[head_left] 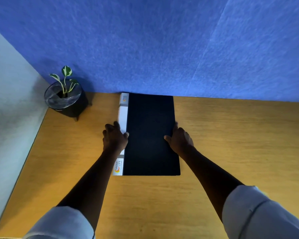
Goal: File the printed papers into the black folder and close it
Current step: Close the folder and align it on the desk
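Observation:
The black folder (150,135) lies closed and flat on the wooden table, its long side running away from me, with a white printed spine strip along its left edge. My left hand (114,137) grips that spine edge, thumb on top of the cover. My right hand (179,138) holds the folder's right edge, thumb resting on the cover. No loose printed papers are visible; anything inside the folder is hidden.
A small plant in a black pot (66,100) stands at the table's back left corner. A blue fabric wall (179,49) rises right behind the folder's far end. The wooden table (231,135) extends right; its left edge meets a pale wall.

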`<action>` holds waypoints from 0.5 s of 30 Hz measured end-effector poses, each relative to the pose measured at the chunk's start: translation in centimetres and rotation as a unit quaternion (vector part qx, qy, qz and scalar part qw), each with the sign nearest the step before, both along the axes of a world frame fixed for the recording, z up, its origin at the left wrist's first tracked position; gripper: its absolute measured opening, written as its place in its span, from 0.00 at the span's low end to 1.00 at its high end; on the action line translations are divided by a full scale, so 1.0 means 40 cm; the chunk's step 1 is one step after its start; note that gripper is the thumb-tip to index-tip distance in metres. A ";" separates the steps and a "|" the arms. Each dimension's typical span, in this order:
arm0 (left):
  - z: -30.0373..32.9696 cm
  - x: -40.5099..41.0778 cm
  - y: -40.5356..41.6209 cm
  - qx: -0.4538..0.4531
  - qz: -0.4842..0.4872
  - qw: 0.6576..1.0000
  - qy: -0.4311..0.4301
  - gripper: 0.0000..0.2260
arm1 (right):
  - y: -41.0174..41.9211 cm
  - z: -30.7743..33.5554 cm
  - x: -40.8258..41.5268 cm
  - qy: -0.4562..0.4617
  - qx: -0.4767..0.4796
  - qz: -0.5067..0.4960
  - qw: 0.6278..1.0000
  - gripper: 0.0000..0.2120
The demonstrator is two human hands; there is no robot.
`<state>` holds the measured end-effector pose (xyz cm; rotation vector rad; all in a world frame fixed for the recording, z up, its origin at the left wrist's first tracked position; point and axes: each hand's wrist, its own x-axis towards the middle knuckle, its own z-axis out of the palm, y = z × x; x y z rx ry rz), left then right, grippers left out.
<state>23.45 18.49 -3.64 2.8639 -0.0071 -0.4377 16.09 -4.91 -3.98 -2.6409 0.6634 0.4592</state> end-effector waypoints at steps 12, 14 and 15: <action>-0.018 -0.018 -0.007 0.010 -0.003 0.999 -0.042 0.29 | 0.018 -0.010 -0.017 -0.027 -0.003 -0.022 0.999 0.39; -0.015 -0.034 -0.013 0.015 -0.010 0.998 -0.067 0.28 | 0.019 -0.010 -0.026 -0.040 0.000 -0.027 0.999 0.38; -0.016 -0.046 -0.015 0.025 -0.025 0.996 -0.086 0.29 | 0.021 -0.010 -0.034 -0.050 -0.003 -0.032 0.998 0.37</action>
